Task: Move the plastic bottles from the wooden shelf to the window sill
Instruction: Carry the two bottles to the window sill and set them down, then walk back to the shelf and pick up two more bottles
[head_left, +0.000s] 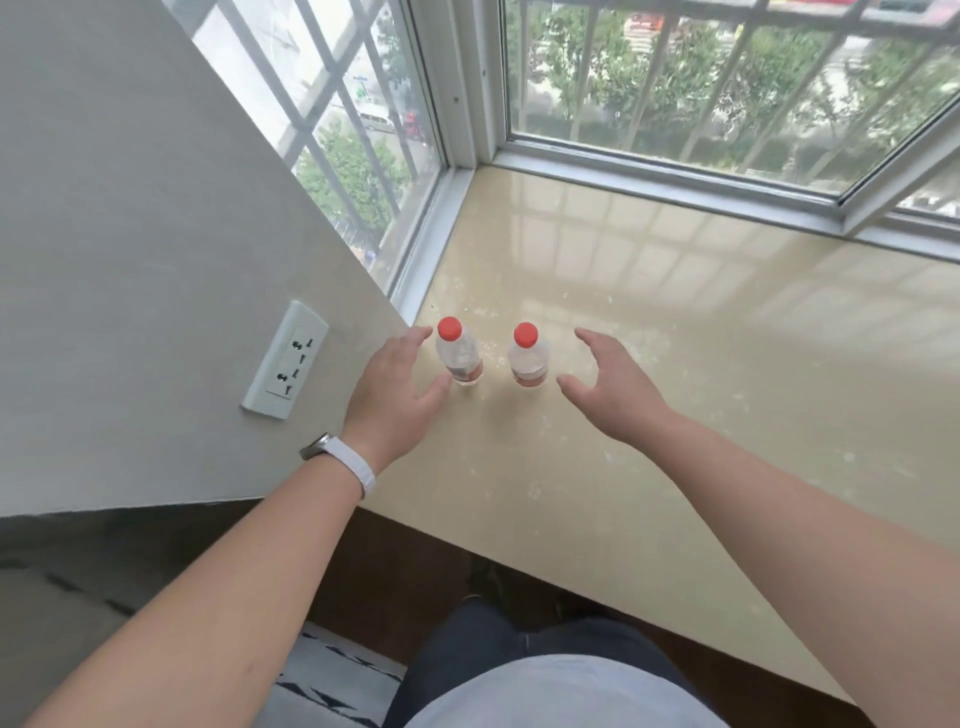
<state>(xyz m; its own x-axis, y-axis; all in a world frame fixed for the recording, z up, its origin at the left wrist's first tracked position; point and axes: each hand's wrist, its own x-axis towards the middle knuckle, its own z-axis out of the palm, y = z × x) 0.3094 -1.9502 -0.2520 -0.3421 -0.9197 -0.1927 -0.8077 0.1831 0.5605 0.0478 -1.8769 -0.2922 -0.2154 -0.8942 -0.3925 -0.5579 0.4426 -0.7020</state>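
Observation:
Two clear plastic bottles with red caps stand upright on the beige window sill (597, 467), near its left corner. The left bottle (458, 353) and the right bottle (528, 358) stand a short gap apart. My left hand (397, 395) is open just left of the left bottle, thumb close to its base, holding nothing. Just right of the right bottle, my right hand (613, 387) is also open and curved, a small gap from it. The wooden shelf is out of sight.
A grey wall with a white power socket (285, 359) borders the sill on the left. Barred windows (675, 93) close the far and left sides. The sill stretches bare to the right. Dark floor and a patterned rug (332, 680) lie below.

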